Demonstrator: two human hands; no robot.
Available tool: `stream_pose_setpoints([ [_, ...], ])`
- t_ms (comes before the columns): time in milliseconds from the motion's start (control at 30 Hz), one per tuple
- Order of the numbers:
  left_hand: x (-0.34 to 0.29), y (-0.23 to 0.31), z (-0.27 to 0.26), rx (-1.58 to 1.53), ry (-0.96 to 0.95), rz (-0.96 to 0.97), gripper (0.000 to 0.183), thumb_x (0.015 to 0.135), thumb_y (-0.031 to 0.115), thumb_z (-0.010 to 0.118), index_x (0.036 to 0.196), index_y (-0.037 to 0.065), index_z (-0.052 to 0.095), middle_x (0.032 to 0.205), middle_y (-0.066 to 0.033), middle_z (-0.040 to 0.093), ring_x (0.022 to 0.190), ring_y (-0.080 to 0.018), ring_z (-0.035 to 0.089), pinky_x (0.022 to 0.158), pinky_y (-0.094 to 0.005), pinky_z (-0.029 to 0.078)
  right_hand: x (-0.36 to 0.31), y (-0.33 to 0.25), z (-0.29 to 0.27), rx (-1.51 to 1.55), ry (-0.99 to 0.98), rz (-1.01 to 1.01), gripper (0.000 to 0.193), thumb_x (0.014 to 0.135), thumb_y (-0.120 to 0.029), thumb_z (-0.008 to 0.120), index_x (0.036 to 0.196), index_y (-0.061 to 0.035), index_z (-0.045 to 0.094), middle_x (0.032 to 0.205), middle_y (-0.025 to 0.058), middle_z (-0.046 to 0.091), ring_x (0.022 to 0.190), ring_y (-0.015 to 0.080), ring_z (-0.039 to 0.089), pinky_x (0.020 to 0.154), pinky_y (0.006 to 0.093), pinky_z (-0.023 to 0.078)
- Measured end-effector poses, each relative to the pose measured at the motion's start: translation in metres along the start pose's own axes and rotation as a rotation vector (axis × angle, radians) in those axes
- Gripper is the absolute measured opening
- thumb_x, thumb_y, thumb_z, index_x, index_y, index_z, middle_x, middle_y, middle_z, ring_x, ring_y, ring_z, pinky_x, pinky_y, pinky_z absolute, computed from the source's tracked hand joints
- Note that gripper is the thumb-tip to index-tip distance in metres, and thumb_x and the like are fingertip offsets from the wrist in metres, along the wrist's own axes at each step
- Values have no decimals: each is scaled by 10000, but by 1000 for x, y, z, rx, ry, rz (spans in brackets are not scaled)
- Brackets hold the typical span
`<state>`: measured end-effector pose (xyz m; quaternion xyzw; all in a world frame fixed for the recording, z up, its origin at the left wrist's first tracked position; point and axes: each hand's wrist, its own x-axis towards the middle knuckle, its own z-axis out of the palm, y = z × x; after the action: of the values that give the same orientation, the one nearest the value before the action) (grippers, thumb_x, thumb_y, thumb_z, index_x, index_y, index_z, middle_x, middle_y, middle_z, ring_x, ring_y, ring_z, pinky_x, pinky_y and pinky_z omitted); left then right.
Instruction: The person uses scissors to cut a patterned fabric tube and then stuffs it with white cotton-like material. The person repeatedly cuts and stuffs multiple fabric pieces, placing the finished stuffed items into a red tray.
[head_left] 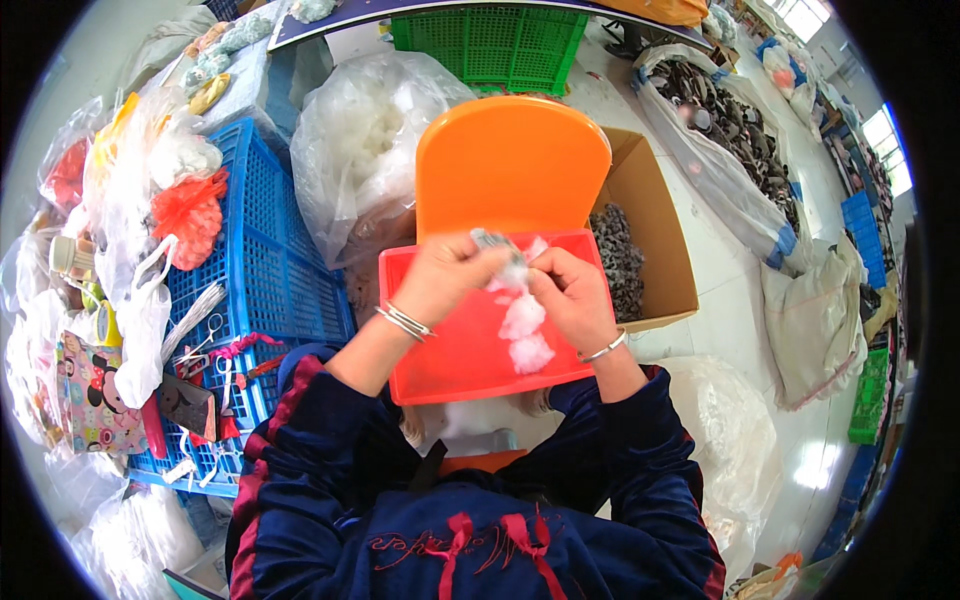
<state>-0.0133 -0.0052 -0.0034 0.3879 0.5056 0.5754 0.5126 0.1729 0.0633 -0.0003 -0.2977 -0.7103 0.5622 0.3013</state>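
Note:
Both my hands meet above a shallow red tray [450,355]. My left hand [452,278] is closed in a pinch on a small grey fabric piece [490,240], slightly blurred, whose exact kind I cannot make out. Close beside it, my right hand [572,292] pinches white stuffing at the piece's edge. Loose tufts of white stuffing [530,353] lie in the tray just below my fingers. A metal bangle shows on each wrist.
Beyond the tray stands an orange chair back [510,165]. A cardboard box [665,250] of grey fuzzy pieces is to the right. Blue crates [265,240] hung with scissors [225,385] flank my left; a clear bag of stuffing [375,130] lies behind. An open sack [720,140] sits far right.

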Motion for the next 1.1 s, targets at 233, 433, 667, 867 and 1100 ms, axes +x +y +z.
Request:
stream_pose_setpoints([
  [233, 3, -1, 0, 63, -18, -53, 215, 905, 212, 650, 933, 4, 701, 756, 2, 639, 657, -57, 550, 625, -210, 452, 7, 3, -2, 216, -102, 205, 107, 913, -97, 600, 840, -22, 574, 714, -47, 516, 641, 20, 444, 562, 196, 373],
  [433, 8, 5, -13, -176, 17, -27, 207, 944, 189, 579, 980, 11, 679, 881, -28, 672, 785, -76, 597, 717, -232, 483, 14, 0, -46, 29, -168, 262, 146, 913, -159, 628, 862, -32, 577, 677, -60, 493, 576, 19, 423, 501, 194, 335],
  [667, 2, -5, 12, 63, -410, -171, 189, 959, 200, 534, 961, 51, 649, 846, -23, 656, 749, -85, 589, 676, -213, 453, 17, -3, -16, 378, -126, 255, 171, 920, -135, 621, 1021, 3, 626, 753, -4, 597, 601, 47, 490, 537, 196, 391],
  [867, 0, -9, 17, 6, -456, -231, 289, 995, 292, 430, 875, 72, 573, 705, 4, 499, 675, -98, 457, 649, -245, 385, 14, -1, -6, 351, -86, 89, 99, 914, -95, 624, 918, 3, 622, 768, 13, 617, 655, 60, 544, 583, 205, 440],
  [1100, 0, -20, 8, -66, -618, -190, 283, 991, 239, 393, 766, 80, 455, 713, -24, 465, 663, -132, 450, 664, -267, 392, 20, 4, -49, 329, 267, 93, 128, 939, -136, 593, 843, -52, 585, 606, -64, 438, 510, 22, 358, 460, 199, 281],
])
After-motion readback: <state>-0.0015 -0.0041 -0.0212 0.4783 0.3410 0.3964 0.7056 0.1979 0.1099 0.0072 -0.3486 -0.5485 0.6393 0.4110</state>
